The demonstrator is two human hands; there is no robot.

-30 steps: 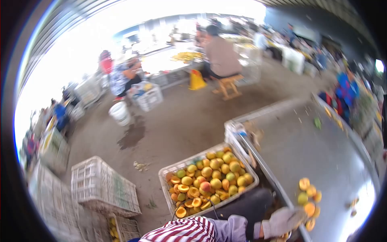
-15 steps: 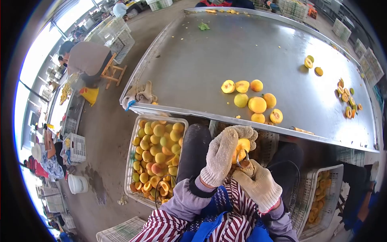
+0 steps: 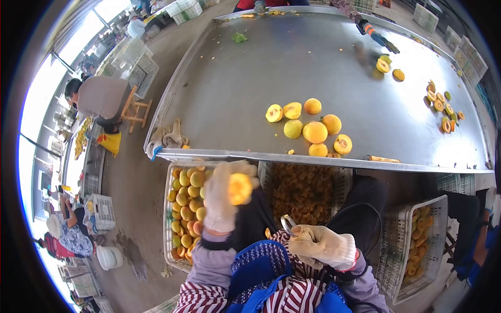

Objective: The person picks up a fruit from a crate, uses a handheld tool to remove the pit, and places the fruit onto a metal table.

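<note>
My left hand (image 3: 222,201), in a knitted work glove and smeared by motion, holds a yellow peach half (image 3: 240,189) over the right side of the crate of peaches (image 3: 171,229). My right hand (image 3: 324,246), gloved too, is closed around the handle of a pitting tool, whose curved metal loop (image 3: 287,224) points up and left above my lap. On the near part of the metal table lie several whole and halved yellow peaches (image 3: 315,132).
The metal table (image 3: 209,104) has a raised rim; peach halves (image 3: 446,125) lie at its right. A crate of peach scraps (image 3: 302,193) stands between my knees, and a crate of halves (image 3: 389,261) to my right. A co-worker's gloved hand (image 3: 386,44) reaches across the far side.
My left hand has swung left, away from the tool, with the peach half. My right hand has dropped slightly, still holding the tool. A co-worker's arm has come in at the far right.
</note>
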